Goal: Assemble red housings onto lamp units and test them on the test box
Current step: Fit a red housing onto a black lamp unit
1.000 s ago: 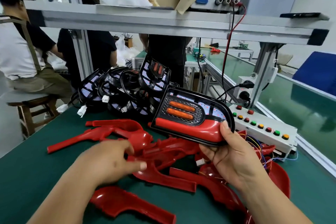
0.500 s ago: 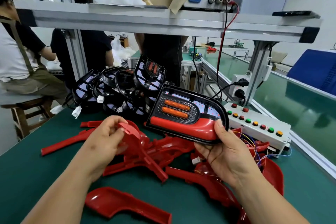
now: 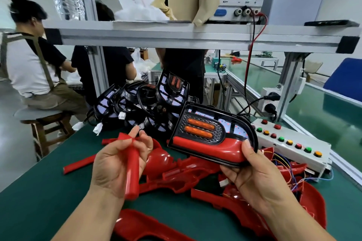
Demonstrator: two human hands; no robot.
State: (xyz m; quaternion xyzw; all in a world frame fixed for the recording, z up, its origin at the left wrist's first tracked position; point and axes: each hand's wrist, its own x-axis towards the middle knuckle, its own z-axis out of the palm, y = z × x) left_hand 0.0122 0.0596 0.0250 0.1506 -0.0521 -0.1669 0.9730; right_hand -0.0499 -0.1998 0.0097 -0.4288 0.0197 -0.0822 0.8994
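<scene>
Bottom of frame: loose red housings (image 3: pixel 156 227) on the green table (image 3: pixel 39 191). Center-left, left hand (image 3: pixel 117 164) gripping a red housing (image 3: pixel 132 172) w/ its long end pointing down. Center-right, right hand (image 3: pixel 256 178) clamped on lamp unit (image 3: pixel 211 135) – two orange strips lit, red housing fitted. Behind it – test box (image 3: pixel 293 145) at right, pile of black lamp units (image 3: pixel 141 103) mid-frame.

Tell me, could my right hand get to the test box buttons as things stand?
Probably not yet: the right hand is full, gripping the lamp unit. The test box lies just beyond it with its buttons uncovered, so a freed hand looks able to reach.
</scene>
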